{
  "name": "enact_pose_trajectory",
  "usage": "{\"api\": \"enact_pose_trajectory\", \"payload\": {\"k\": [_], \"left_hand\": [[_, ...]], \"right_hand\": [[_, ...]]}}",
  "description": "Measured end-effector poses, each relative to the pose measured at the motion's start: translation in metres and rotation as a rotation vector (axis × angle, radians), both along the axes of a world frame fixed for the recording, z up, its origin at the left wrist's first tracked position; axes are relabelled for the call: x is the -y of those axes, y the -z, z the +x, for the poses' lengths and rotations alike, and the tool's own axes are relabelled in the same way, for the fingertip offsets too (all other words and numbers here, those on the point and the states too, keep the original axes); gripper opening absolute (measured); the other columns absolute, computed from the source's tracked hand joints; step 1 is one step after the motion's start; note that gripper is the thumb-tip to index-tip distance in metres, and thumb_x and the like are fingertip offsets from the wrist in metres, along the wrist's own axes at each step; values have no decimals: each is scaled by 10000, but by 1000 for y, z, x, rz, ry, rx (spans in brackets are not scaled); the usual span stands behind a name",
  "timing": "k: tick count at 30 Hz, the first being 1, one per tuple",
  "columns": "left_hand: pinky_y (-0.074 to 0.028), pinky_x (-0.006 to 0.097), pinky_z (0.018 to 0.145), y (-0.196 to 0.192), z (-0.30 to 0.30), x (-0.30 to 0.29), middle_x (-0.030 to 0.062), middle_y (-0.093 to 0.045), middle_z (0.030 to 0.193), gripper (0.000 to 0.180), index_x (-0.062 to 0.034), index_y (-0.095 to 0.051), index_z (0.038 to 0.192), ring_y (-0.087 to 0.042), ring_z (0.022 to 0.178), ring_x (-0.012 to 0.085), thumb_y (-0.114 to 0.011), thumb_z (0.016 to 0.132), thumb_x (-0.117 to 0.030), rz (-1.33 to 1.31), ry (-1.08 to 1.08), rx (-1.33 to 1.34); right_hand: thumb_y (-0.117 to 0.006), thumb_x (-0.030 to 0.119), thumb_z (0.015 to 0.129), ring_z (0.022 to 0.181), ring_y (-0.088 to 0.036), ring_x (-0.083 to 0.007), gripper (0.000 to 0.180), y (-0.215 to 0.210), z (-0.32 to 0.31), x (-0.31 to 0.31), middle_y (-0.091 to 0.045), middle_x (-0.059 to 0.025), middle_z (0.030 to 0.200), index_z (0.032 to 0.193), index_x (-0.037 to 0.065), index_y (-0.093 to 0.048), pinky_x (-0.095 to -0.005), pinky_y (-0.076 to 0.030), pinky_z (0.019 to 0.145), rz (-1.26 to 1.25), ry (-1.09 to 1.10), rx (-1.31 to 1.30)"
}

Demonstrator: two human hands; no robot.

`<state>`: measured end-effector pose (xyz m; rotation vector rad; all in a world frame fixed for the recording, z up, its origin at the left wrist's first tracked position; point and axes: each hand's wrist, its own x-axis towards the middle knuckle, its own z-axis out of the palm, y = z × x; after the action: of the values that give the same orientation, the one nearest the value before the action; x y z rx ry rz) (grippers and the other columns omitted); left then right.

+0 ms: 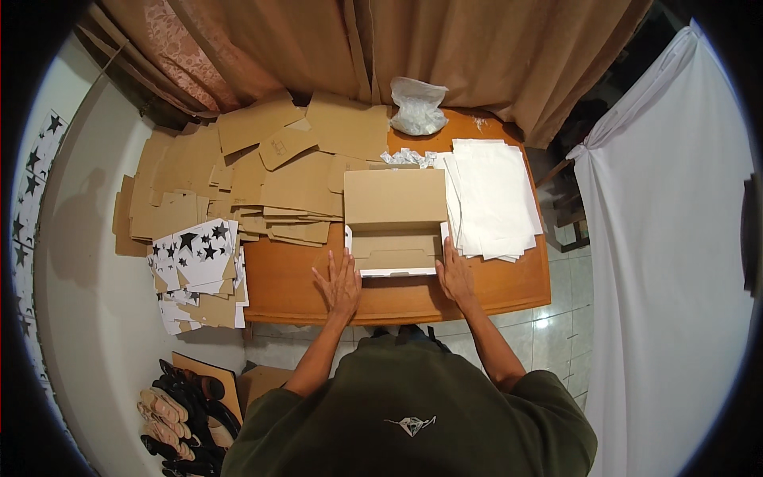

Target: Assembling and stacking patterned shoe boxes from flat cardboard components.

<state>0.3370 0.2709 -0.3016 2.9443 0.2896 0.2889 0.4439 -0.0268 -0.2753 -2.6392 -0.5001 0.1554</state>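
Note:
An open cardboard box (397,258) with brown insides and white outer edges stands near the front of the table, its brown lid (395,196) raised at the back. My left hand (342,288) is by the box's front left corner, fingers spread, the nearest ones at its side. Along the right wall lies my right hand (455,277), its fingers stretched out toward the back and touching the box. I see nothing gripped in either hand. The box holds nothing that I can make out.
Flattened cardboard pieces (262,179) pile up on the left of the wooden table (286,274), with star-printed white sheets (191,254) in front. White paper (493,199) is stacked right of the box. Behind it are crumpled paper bits (409,157) and a plastic bag (419,107).

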Motion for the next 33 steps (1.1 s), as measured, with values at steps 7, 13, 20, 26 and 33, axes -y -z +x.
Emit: {"api": "enact_pose_trajectory", "payload": {"k": [7, 13, 20, 26, 33], "left_hand": [[14, 744, 1165, -14, 10, 6, 26, -335, 1651, 521, -87, -492, 1493, -165, 1558, 350, -438, 1053, -362, -159, -10, -79], [-98, 680, 1198, -54, 26, 15, 168, -357, 1614, 549, -59, -443, 1488, -209, 1535, 390, -445, 1066, -410, -479, -33, 50], [-287, 504, 1194, -112, 85, 89, 295, -329, 1568, 586, 17, -422, 1467, -341, 1444, 453, -551, 1042, -365, -723, 241, 170], [-364, 488, 1149, -128, 134, 176, 290, -431, 1470, 483, 1, -525, 1360, -434, 1366, 467, -590, 1023, -340, -770, 388, 148], [-429, 448, 1076, -73, 207, 273, 228, -564, 1326, 368, 2, -614, 1229, -537, 1265, 396, -610, 1002, -287, -733, 434, -83]], "right_hand": [[-454, 429, 1055, 1266, -509, -501, 764, 13, 4, 12, -454, -323, 1450, 1621, 44, -113, -539, -445, 1039, 136, 36, -48], [-421, 512, 1063, 1403, -389, -483, 815, -18, -11, 25, -383, -356, 1510, 1597, -35, -138, -495, -325, 1164, 388, 178, -119], [-464, 451, 1068, 1407, -395, -450, 709, -26, 7, 88, -402, -323, 1507, 1532, -65, -315, -471, -333, 1172, 462, 321, -15], [-483, 445, 1061, 1414, -382, -452, 696, -14, 47, 151, -395, -318, 1516, 1522, -56, -340, -489, -316, 1186, 413, 334, 23], [-553, 353, 1030, 1381, -398, -471, 613, 17, 108, 223, -402, -311, 1512, 1514, 9, -399, -513, -349, 1157, 224, 286, 33]]}}
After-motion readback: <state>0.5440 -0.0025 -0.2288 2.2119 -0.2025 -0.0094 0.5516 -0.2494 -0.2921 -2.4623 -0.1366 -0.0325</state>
